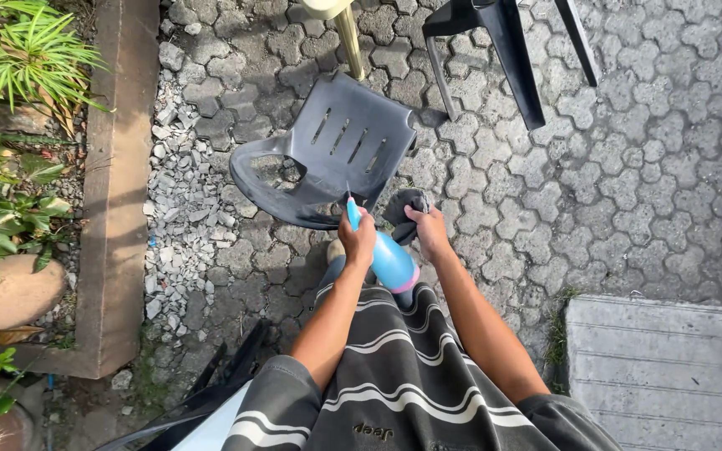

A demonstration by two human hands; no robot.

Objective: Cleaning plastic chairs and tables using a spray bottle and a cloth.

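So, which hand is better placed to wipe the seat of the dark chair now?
The right hand, probably. It holds the dark cloth close to the chair seat's front edge. The left hand is occupied gripping the blue spray bottle.

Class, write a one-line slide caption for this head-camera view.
Left hand holds a blue spray bottle, right hand a dark cloth, over a black plastic chair on paving stones.

The left hand (359, 238) holds a blue spray bottle (390, 259); the right hand (430, 230) clutches a dark cloth (403, 209) by a black plastic chair (327, 154).
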